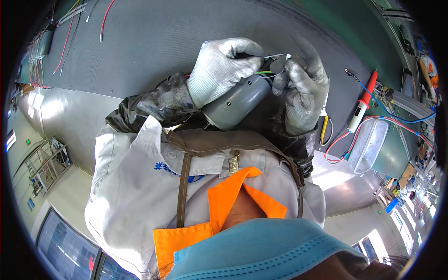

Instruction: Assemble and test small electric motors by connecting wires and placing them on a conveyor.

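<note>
Fingers of my left hand (219, 70) and right hand (301, 88) pinch thin wires (273, 65) between their tips. I see the grey motor (238, 102) just below the fingers, touching both palms.

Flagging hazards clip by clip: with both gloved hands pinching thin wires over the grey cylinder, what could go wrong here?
The grey cylindrical part seems propped against the body, not on the mat, while the left hand and right hand work the thin wires; it could slip. The fine wires might kink or pull loose under bulky gloves. The red-tipped probe and its cables lie close to the right elbow.
</note>
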A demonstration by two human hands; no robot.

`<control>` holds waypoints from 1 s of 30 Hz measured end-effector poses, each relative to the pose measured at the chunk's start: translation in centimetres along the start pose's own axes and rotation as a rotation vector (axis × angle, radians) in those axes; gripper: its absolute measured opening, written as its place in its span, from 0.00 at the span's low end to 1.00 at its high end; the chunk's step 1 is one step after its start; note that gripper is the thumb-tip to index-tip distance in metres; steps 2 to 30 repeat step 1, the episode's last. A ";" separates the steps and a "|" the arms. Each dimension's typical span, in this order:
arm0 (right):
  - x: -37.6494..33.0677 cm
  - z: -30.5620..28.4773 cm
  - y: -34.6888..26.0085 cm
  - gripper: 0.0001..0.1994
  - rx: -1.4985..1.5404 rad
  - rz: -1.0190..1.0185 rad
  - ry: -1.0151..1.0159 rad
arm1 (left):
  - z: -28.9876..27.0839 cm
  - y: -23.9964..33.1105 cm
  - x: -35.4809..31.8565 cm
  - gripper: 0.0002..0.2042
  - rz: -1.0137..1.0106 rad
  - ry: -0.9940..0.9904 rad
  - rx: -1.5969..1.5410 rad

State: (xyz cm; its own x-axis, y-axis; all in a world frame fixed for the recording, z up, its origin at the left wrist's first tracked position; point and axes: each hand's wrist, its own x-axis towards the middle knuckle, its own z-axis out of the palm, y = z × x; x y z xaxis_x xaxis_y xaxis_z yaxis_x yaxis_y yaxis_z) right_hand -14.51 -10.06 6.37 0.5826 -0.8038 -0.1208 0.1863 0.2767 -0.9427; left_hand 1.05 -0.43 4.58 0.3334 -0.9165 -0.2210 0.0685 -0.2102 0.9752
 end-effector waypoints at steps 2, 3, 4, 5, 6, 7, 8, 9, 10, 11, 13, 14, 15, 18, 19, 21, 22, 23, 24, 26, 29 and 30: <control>0.1 -0.1 -0.1 0.25 -0.020 0.017 -0.007 | 0.0 0.0 0.0 0.09 0.000 0.000 0.001; 0.1 -0.1 -0.1 0.25 -0.020 0.017 -0.007 | 0.0 0.0 0.0 0.09 0.000 0.000 0.001; 0.1 -0.1 -0.1 0.25 -0.020 0.017 -0.007 | 0.0 0.0 0.0 0.09 0.000 0.000 0.001; 0.1 -0.1 -0.1 0.25 -0.020 0.017 -0.007 | 0.0 0.0 0.0 0.09 0.000 0.000 0.001; 0.1 -0.1 -0.1 0.25 -0.020 0.017 -0.007 | 0.0 0.0 0.0 0.09 0.000 0.000 0.001; 0.1 -0.1 -0.1 0.25 -0.020 0.017 -0.007 | 0.0 0.0 0.0 0.09 0.000 0.000 0.001; 0.1 -0.1 -0.1 0.25 -0.020 0.017 -0.007 | 0.0 0.0 0.0 0.09 0.000 0.000 0.001; 0.1 -0.1 -0.1 0.25 -0.020 0.017 -0.007 | 0.0 0.0 0.0 0.09 0.000 0.000 0.001; 0.1 -0.1 -0.1 0.25 -0.020 0.017 -0.007 | 0.0 0.0 0.0 0.09 0.000 0.000 0.001; 0.1 -0.1 -0.1 0.25 -0.020 0.017 -0.007 | 0.0 0.0 0.0 0.09 0.000 0.000 0.001; 0.1 -0.1 -0.1 0.25 -0.020 0.017 -0.007 | 0.0 0.0 0.0 0.09 0.000 0.000 0.001; 0.1 -0.1 -0.1 0.25 -0.020 0.017 -0.007 | 0.0 0.0 0.0 0.09 0.000 0.000 0.001; 0.1 -0.1 -0.1 0.25 -0.020 0.017 -0.007 | 0.0 0.0 0.0 0.09 0.000 0.000 0.001; 0.1 -0.1 -0.1 0.25 -0.020 0.017 -0.007 | 0.0 0.0 0.0 0.09 0.000 0.000 0.001; 0.1 -0.1 -0.1 0.25 -0.020 0.017 -0.007 | 0.0 0.0 0.0 0.09 0.000 0.000 0.001; 0.1 -0.1 -0.1 0.25 -0.020 0.017 -0.007 | 0.0 0.0 0.0 0.09 0.000 0.000 0.001; 0.1 -0.1 -0.1 0.25 -0.020 0.017 -0.007 | 0.0 0.0 0.0 0.09 0.000 0.000 0.001; 0.1 -0.1 -0.1 0.25 -0.020 0.017 -0.007 | 0.0 0.0 0.0 0.09 0.000 0.000 0.001; 0.1 -0.1 -0.1 0.25 -0.020 0.017 -0.007 | 0.0 0.0 0.0 0.09 0.000 0.000 0.001; 0.1 -0.1 -0.1 0.25 -0.020 0.017 -0.007 | 0.0 0.0 0.0 0.09 0.000 0.000 0.001; 0.1 -0.1 -0.1 0.25 -0.020 0.017 -0.007 | 0.0 0.0 0.0 0.09 0.000 0.000 0.001; 0.1 -0.1 -0.1 0.25 -0.020 0.017 -0.007 | 0.0 0.0 0.0 0.09 0.000 0.000 0.001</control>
